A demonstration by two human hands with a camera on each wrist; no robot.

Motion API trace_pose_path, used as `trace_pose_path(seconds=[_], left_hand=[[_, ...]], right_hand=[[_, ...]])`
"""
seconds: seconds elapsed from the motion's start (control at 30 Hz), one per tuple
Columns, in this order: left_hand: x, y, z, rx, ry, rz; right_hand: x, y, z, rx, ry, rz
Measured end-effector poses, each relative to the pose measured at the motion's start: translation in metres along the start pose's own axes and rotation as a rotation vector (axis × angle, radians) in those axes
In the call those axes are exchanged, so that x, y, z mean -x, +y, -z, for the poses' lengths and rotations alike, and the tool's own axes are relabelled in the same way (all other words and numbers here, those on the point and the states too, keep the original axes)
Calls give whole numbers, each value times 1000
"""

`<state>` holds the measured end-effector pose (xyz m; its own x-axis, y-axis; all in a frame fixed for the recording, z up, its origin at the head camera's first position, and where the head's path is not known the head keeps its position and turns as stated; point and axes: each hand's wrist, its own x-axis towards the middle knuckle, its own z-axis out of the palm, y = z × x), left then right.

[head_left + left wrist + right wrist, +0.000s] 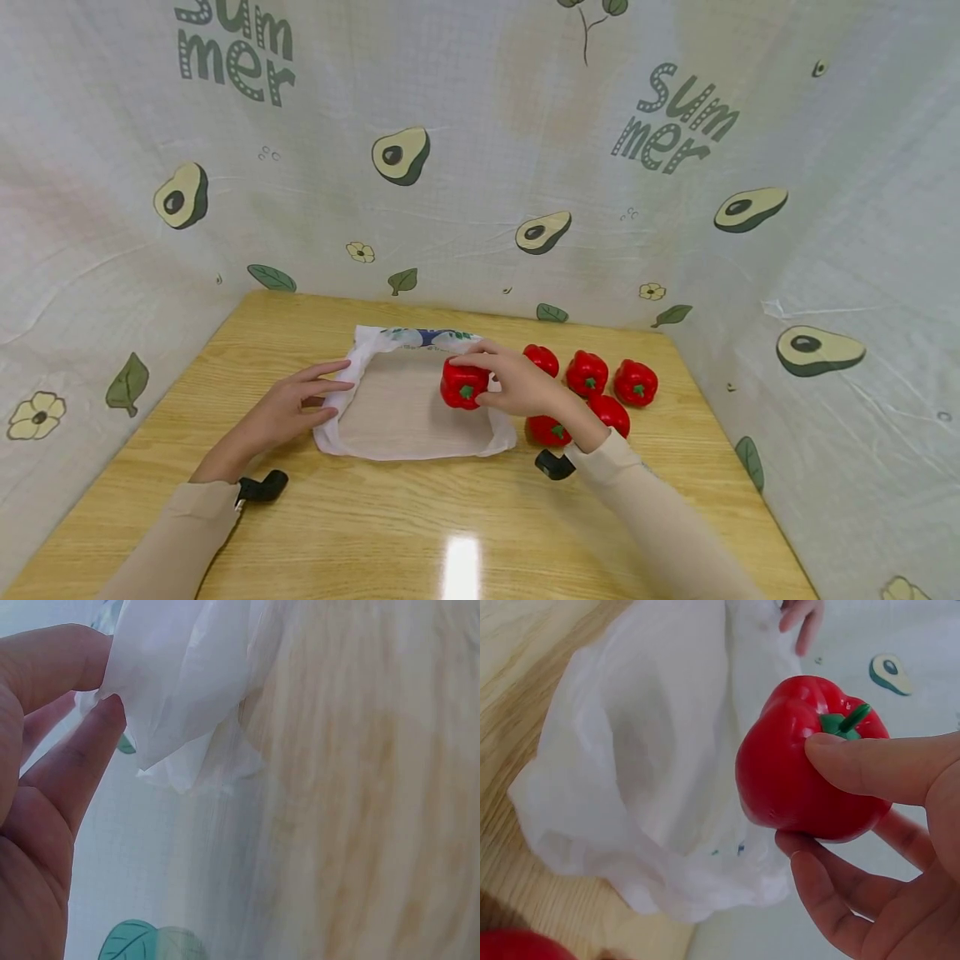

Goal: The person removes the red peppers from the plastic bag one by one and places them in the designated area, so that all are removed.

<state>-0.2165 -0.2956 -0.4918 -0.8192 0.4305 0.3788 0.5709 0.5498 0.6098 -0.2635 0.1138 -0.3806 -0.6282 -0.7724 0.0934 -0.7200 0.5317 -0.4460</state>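
A red bell pepper [795, 772] with a green stem is held in my right hand [521, 385], thumb near the stem and fingers on the opposite side. In the head view this pepper hangs over the right part of a white plastic bag [348, 398], whose mouth is spread wide towards me. At the bag's left edge rests my left hand [296, 404], fingers apart and mostly straight. In the left wrist view its fingertips [112, 712] touch the thin white plastic [180, 675].
Several more red peppers [636, 383] lie in a group right of the bag, partly behind the right forearm. Everything stands on a wooden table [390, 525]. A pale cloth [465, 100] printed with avocados hangs at the back and both sides.
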Motion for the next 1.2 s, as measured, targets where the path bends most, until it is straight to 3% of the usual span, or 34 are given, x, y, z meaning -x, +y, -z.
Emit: trace_pose_path(seconds=[0.8, 1.2], left_hand=[[0, -1, 0, -24, -1, 21], [0, -1, 0, -22, -7, 33]], right_hand=[[80, 26, 51, 56, 125, -93], [120, 51, 67, 103, 168, -126]])
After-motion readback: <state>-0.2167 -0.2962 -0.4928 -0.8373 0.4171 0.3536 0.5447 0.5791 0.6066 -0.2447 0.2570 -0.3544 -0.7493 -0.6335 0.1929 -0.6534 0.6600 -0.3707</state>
